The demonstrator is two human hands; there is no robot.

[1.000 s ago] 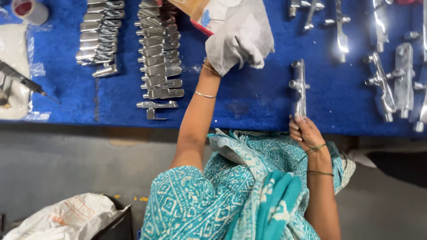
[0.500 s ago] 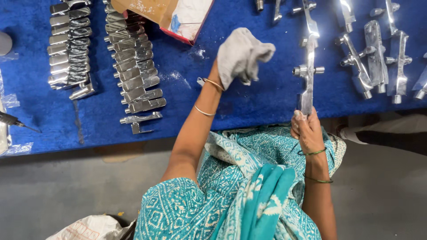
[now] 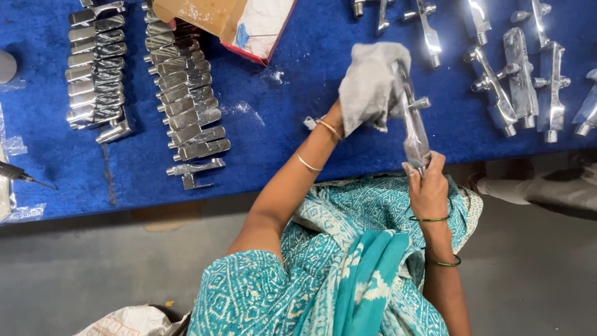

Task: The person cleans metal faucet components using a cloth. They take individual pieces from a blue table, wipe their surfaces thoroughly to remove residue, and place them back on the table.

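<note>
My right hand [image 3: 428,185] grips the lower end of a shiny chrome tap body [image 3: 411,118] and holds it upright above the blue table's near edge. My left hand [image 3: 356,107] is wrapped in a grey-white cloth [image 3: 368,81] and presses it against the upper part of the tap body. Bangles sit on both wrists.
Two rows of small polished metal handles [image 3: 186,106] lie on the blue cloth table [image 3: 280,137] at the left. An open cardboard box [image 3: 230,18] sits at the top centre. Several more chrome tap bodies [image 3: 522,81] lie at the right. A white bag [image 3: 130,320] rests on the floor.
My right hand has lifted the tap body off the table and toward me. My cloth-wrapped left hand has moved right and closed onto its upper part.
</note>
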